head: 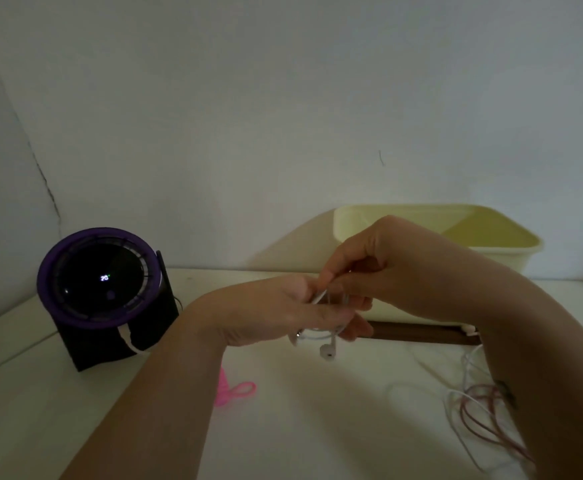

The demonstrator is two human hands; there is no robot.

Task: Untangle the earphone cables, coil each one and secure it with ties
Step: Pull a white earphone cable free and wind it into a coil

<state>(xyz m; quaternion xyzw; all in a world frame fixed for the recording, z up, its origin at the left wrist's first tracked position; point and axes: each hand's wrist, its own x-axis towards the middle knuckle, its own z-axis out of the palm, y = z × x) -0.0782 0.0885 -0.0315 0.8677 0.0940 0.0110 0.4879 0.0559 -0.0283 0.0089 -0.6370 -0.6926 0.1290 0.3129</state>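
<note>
Above the middle of the white table, my left hand (pixel 283 310) holds a small coil of white earphone cable (pixel 321 332), with an earbud (pixel 327 351) hanging below it. My right hand (pixel 362 268) is just above, thumb and fingers pinching a white strand of that cable at the coil's top. A tangle of white and dark red earphone cables (pixel 480 410) lies on the table at the right, partly under my right forearm. A pink tie (pixel 236 393) lies on the table beside my left forearm.
A black and purple round device (pixel 99 289) with a lit display stands at the left, a white cable at its base. A pale yellow tub (pixel 490 233) sits against the wall behind my hands. A dark brown strip (pixel 418 332) lies in front of the tub.
</note>
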